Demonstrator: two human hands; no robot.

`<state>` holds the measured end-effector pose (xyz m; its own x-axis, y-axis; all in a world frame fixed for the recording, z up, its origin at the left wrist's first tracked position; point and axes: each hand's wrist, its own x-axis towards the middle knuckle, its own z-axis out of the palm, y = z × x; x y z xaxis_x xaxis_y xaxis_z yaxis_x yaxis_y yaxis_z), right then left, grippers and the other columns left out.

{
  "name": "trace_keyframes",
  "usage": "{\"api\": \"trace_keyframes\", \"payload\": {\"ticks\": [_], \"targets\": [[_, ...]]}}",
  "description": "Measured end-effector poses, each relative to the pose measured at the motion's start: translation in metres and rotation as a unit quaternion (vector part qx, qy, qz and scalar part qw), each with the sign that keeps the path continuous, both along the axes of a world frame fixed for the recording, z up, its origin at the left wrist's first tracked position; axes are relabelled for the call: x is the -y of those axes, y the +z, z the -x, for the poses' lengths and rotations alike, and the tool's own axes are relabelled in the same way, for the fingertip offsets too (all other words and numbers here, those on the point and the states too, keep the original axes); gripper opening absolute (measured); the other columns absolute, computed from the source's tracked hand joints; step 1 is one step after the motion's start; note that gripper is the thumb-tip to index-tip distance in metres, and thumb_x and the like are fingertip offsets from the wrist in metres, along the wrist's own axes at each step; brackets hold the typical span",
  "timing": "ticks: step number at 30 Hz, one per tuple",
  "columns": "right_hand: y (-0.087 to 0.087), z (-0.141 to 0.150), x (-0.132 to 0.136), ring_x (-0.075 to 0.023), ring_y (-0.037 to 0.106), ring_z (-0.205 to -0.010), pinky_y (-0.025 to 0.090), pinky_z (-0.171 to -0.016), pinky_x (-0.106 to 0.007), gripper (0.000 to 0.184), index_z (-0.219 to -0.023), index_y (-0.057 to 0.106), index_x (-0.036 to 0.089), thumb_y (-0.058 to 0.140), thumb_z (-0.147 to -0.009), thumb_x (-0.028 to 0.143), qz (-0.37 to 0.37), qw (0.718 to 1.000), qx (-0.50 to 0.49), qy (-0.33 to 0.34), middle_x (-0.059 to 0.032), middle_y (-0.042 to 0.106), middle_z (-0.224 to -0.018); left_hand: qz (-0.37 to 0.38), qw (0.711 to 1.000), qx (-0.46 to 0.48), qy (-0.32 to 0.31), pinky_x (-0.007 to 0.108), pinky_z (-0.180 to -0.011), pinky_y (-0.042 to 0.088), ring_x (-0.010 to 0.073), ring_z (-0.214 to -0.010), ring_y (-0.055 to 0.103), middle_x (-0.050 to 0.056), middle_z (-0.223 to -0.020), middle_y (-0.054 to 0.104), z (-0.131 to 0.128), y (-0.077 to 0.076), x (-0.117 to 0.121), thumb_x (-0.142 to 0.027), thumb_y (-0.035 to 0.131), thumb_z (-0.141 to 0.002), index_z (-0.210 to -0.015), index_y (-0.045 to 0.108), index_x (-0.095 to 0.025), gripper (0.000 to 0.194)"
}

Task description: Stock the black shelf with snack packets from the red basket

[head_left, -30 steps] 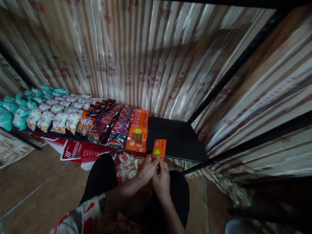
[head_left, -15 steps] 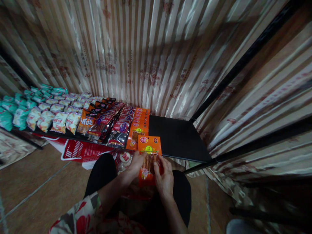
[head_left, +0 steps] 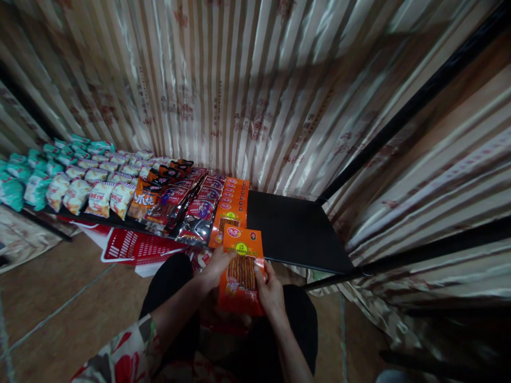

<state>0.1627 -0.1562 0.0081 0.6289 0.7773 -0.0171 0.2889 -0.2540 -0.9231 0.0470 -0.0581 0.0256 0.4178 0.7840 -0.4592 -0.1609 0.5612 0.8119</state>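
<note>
Between my two hands is an orange snack packet (head_left: 241,271), with brown strips showing through its clear window. My left hand (head_left: 217,266) grips its left edge, and my right hand (head_left: 271,290) grips its right edge. The packet tilts in front of the shelf's edge, above my lap. Just beyond it, a row of matching orange packets (head_left: 231,205) lies overlapped on the black shelf (head_left: 295,226). Left of that row are dark packets with purple pictures (head_left: 199,210).
Further left on the shelf stand orange-and-black packets (head_left: 143,199), white bread packets (head_left: 99,197) and teal packets (head_left: 38,189). A red basket (head_left: 136,247) sits below the shelf. A striped curtain (head_left: 223,106) hangs behind, and a black frame post (head_left: 383,127) slants at right.
The held packet has shifted slightly left and toward me, and its window shows more plainly. My right hand now sits further along its right edge. The view has turned slightly.
</note>
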Motion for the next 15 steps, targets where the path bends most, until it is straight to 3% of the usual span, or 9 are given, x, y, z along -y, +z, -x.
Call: {"api": "trace_keyframes", "payload": {"ticks": [7, 15], "targets": [[0.003, -0.006, -0.014, -0.0238, 0.061, -0.099, 0.045, -0.088, -0.037, 0.049, -0.111, 0.057, 0.013, 0.046, -0.079, 0.048, 0.005, 0.999, 0.033, 0.003, -0.0119, 0.066, -0.106, -0.046, 0.998, -0.023, 0.022, 0.03, -0.078, 0.05, 0.0177, -0.082, 0.065, 0.004, -0.085, 0.069, -0.001, -0.001, -0.009, -0.011, 0.058, -0.069, -0.095, 0.058, -0.017, 0.026], [-0.003, -0.005, -0.035, -0.025, 0.061, -0.099, 0.046, -0.085, -0.038, 0.055, -0.121, 0.05, 0.014, 0.044, -0.079, 0.048, 0.045, 0.998, 0.054, -0.001, -0.013, 0.064, -0.109, -0.096, 0.989, -0.094, 0.066, 0.029, -0.086, 0.046, 0.02, -0.099, 0.061, 0.008, -0.109, 0.064, -0.001, -0.008, -0.022, -0.009, 0.058, -0.069, -0.119, 0.049, -0.02, 0.052]]}}
